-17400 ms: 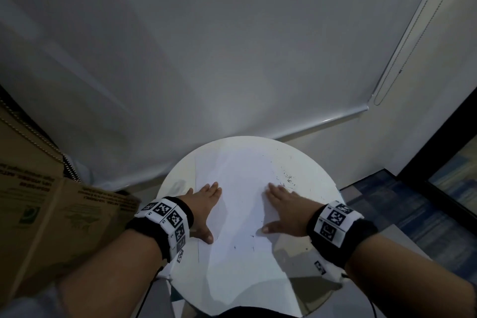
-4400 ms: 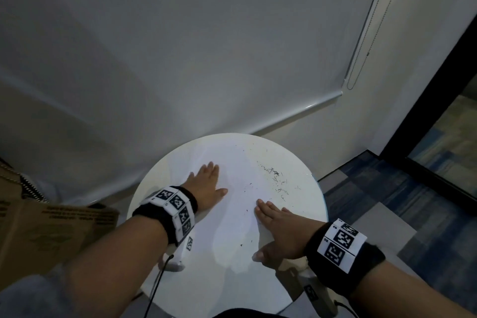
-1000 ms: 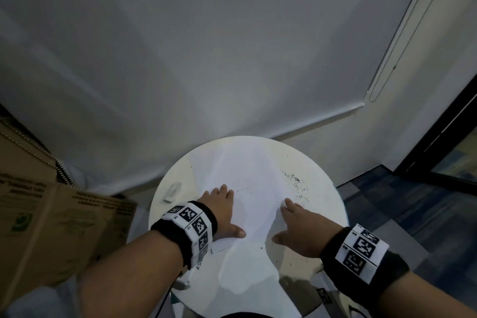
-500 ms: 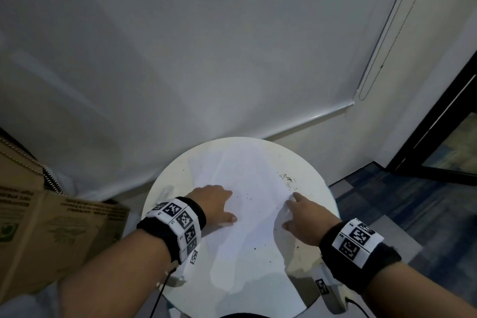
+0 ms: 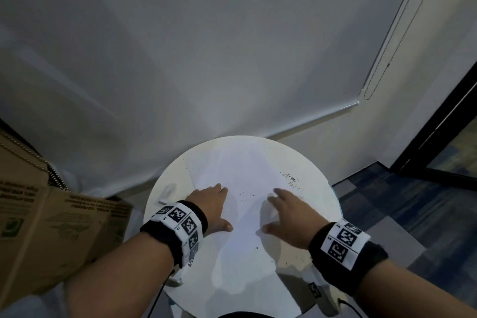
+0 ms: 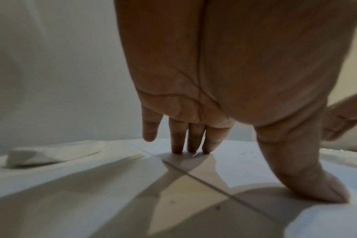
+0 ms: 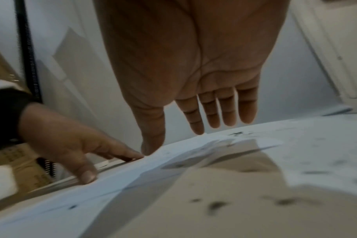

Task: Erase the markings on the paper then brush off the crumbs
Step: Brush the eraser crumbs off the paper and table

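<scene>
A white sheet of paper (image 5: 240, 170) lies on the round white table (image 5: 320, 204). My left hand (image 5: 211, 201) presses flat on the paper's left side, fingertips (image 6: 190, 148) and thumb down on it. My right hand (image 5: 284, 212) hovers open just above the paper's right part, fingers (image 7: 224, 111) straight and empty. Dark eraser crumbs (image 5: 291, 179) are heaped on the table beyond the right hand, with scattered specks (image 5: 247, 192) on the paper between the hands. A white eraser (image 5: 166, 192) lies at the table's left edge, also seen as a white eraser (image 6: 55, 153) in the left wrist view.
A cardboard box (image 5: 51, 224) stands left of the table. A white roller blind (image 5: 206, 59) hangs close behind it, with a bead chain (image 5: 382, 59) at the right. Blue patterned floor (image 5: 413, 201) lies to the right. A cabled device (image 5: 320, 294) hangs below my right wrist.
My right hand has drawn back from the crumb heap toward the paper's middle and lifted slightly. The left hand has stayed pressing the paper.
</scene>
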Demonstrator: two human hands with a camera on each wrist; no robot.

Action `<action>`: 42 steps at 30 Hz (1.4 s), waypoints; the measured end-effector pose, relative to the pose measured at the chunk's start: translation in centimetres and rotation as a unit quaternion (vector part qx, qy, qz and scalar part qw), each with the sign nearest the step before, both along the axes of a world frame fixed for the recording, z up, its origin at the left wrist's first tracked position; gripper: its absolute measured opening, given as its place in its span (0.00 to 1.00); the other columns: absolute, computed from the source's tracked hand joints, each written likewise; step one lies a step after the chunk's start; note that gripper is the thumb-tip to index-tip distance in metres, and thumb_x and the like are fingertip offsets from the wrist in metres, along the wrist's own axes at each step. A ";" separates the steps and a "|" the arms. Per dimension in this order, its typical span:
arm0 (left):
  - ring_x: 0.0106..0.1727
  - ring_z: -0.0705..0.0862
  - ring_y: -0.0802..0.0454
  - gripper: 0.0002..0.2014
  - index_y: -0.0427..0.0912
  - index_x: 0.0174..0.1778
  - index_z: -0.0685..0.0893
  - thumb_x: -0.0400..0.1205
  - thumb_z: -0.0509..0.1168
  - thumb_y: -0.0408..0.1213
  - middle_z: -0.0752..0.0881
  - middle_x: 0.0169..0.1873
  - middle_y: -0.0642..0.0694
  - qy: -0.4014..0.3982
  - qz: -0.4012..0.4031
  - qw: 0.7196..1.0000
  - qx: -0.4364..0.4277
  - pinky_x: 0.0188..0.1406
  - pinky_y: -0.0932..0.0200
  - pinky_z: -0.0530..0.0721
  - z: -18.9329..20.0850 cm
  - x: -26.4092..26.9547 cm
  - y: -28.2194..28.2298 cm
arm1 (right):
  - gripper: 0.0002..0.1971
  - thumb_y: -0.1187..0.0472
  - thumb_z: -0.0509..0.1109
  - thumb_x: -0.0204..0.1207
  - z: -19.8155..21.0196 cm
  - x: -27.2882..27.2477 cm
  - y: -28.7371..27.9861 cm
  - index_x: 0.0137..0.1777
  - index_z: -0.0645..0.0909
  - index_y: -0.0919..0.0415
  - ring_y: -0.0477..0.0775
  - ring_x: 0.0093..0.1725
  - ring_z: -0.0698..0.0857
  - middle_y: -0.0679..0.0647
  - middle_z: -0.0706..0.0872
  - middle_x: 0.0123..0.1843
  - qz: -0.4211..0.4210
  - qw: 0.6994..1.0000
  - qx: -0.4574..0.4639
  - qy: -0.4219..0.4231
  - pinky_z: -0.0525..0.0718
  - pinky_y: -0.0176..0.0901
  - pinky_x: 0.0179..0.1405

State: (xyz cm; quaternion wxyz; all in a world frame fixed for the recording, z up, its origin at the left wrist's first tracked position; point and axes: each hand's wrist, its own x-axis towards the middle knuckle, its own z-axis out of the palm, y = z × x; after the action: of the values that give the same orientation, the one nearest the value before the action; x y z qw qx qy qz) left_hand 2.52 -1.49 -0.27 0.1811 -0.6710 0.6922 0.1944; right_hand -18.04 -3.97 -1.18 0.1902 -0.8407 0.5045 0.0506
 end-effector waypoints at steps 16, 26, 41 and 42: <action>0.83 0.59 0.45 0.41 0.42 0.85 0.55 0.82 0.62 0.60 0.58 0.84 0.45 -0.013 0.083 0.995 -0.048 0.80 0.48 0.62 -0.6 3.5 -2.7 | 0.42 0.31 0.72 0.65 0.0 -1.8 -1.8 0.69 0.70 0.60 0.60 0.67 0.71 0.57 0.73 0.66 -0.121 0.986 -0.011 0.112 0.74 0.50 0.63; 0.86 0.43 0.45 0.48 0.40 0.86 0.43 0.81 0.63 0.61 0.44 0.86 0.47 -0.065 0.028 0.998 -0.002 0.84 0.40 0.49 -2.0 4.1 -4.5 | 0.51 0.31 0.63 0.73 0.2 2.6 1.1 0.84 0.43 0.59 0.54 0.84 0.41 0.52 0.39 0.86 0.156 0.986 0.041 0.045 0.43 0.53 0.82; 0.86 0.45 0.44 0.49 0.41 0.86 0.43 0.80 0.64 0.62 0.45 0.86 0.47 -0.069 0.032 0.997 0.000 0.82 0.35 0.50 -2.5 4.5 -4.7 | 0.52 0.28 0.56 0.74 -0.8 4.5 -0.1 0.84 0.35 0.59 0.54 0.84 0.37 0.53 0.33 0.85 0.175 0.978 0.061 0.098 0.41 0.54 0.82; 0.86 0.45 0.44 0.49 0.41 0.86 0.43 0.80 0.64 0.62 0.45 0.86 0.47 -0.071 0.031 0.997 0.000 0.82 0.35 0.50 -2.5 4.4 -4.7 | 0.51 0.28 0.56 0.74 -0.9 5.3 0.6 0.84 0.36 0.57 0.52 0.84 0.37 0.51 0.34 0.85 0.204 0.972 0.073 0.093 0.40 0.54 0.82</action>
State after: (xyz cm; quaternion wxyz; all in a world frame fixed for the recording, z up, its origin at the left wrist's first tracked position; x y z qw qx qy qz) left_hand 6.91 -6.17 -2.78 0.2236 -0.7043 0.6565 0.1517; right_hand -12.77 -3.35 -2.10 0.1889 -0.9014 0.3328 0.2026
